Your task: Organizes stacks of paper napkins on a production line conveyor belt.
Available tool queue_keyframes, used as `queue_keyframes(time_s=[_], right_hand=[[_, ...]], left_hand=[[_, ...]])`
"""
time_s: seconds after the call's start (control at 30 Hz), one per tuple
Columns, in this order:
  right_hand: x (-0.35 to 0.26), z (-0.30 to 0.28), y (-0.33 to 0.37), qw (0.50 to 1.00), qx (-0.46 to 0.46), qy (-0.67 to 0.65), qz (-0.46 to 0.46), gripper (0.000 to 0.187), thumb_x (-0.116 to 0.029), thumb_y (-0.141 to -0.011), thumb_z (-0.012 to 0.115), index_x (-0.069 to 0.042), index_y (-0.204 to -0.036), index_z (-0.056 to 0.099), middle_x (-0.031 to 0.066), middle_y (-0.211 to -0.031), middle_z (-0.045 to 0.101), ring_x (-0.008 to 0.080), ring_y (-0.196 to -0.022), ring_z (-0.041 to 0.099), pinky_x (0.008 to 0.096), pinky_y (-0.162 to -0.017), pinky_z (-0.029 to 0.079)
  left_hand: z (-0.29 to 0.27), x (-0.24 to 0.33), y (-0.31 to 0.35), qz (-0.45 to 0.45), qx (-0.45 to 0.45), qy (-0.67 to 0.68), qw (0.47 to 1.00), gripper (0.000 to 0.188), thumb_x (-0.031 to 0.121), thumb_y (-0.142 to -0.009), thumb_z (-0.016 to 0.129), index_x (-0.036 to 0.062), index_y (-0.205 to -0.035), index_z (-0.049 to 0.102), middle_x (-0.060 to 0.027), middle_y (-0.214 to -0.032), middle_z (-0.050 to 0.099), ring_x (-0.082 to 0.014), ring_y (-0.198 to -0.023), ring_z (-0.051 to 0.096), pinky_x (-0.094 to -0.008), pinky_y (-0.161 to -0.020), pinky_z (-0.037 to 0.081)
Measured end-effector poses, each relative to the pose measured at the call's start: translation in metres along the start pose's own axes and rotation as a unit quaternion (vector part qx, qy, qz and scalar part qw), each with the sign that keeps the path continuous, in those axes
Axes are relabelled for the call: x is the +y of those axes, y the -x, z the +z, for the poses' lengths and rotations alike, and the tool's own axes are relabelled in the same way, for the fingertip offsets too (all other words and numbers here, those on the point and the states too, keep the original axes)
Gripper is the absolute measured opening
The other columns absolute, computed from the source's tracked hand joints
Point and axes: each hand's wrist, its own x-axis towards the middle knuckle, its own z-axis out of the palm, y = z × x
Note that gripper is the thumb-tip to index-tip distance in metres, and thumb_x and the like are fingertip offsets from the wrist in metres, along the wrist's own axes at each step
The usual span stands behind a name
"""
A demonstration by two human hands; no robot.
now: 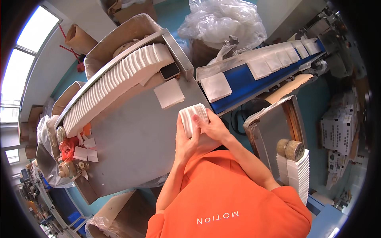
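Between my two hands is a short stack of white folded paper napkins [188,112], its layered edges facing up. My left hand [185,142] is closed round the near left side of the stack. My right hand [215,128] grips the right side, its thumb laid across the near face. Just beyond the stack, a loose white napkin packet [170,93] lies on the grey table [131,135]. A long row of upright white napkins [119,81] lines the table's far left edge. The undersides of my hands and some fingers are hidden.
A blue conveyor belt [243,81] at the far right carries several white napkin piles [216,86]. A dark phone-like device [170,71] lies by the row's end. Round tape rolls [294,150] top a napkin stack [302,174] on the right. A cardboard box [119,208] stands near left.
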Motion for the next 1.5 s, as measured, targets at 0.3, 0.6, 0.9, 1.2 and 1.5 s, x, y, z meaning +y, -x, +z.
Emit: queue_keyframes(time_s=[0.3,0.6,0.9,1.2,1.5], right_hand=[[0.003,-0.004,0.005,0.981,-0.062,-0.152,0.1,0.041,-0.033,-0.102,0.055,0.002,-0.122,0.06,0.0058,-0.107,0.065,0.0112,-0.094,0.06,0.0269,-0.085,0.05],[0.018,-0.019,-0.008,0.966,-0.153,-0.105,0.181,0.039,-0.032,-0.096,0.064,-0.002,-0.121,0.06,0.0058,-0.1,0.066,0.0118,-0.083,0.06,0.028,-0.069,0.051],[0.009,-0.007,-0.003,0.999,-0.009,-0.038,0.025,0.051,-0.045,-0.099,0.06,0.0,-0.121,0.06,0.0074,-0.103,0.065,0.0136,-0.095,0.059,0.0271,-0.084,0.048],[0.032,-0.03,-0.007,0.924,-0.169,-0.279,0.199,0.036,-0.028,-0.096,0.065,-0.005,-0.123,0.06,0.0034,-0.101,0.064,0.0118,-0.084,0.06,0.025,-0.069,0.048],[0.014,-0.009,-0.01,0.964,0.037,-0.23,0.13,0.051,-0.049,-0.096,0.062,-0.002,-0.115,0.062,0.0045,-0.098,0.065,0.0115,-0.084,0.063,0.0249,-0.073,0.051]], left_hand=[[-0.001,0.003,0.002,0.011,0.034,0.026,0.999,0.083,0.022,-0.089,0.074,0.0004,-0.15,0.021,-0.0172,-0.134,0.049,-0.0254,-0.121,0.055,-0.035,-0.098,0.05],[-0.005,0.003,0.002,0.017,0.053,0.018,0.998,0.083,0.024,-0.089,0.074,-0.001,-0.148,0.022,-0.0181,-0.133,0.049,-0.0249,-0.119,0.055,-0.0344,-0.097,0.05],[0.009,-0.004,0.0,-0.017,-0.024,0.148,0.989,0.055,0.025,-0.102,0.057,0.0021,-0.147,0.034,-0.0127,-0.135,0.053,-0.0222,-0.125,0.052,-0.0328,-0.104,0.043],[0.0,0.005,0.0,-0.016,0.008,0.06,0.998,0.071,0.027,-0.092,0.07,-0.0011,-0.143,0.029,-0.0143,-0.126,0.053,-0.0218,-0.116,0.056,-0.0335,-0.098,0.047],[-0.019,-0.007,-0.015,0.061,-0.07,-0.062,0.994,0.07,0.025,-0.088,0.072,0.0079,-0.148,0.04,-0.0261,-0.151,0.036,-0.0348,-0.142,0.034,-0.0414,-0.113,0.032]])
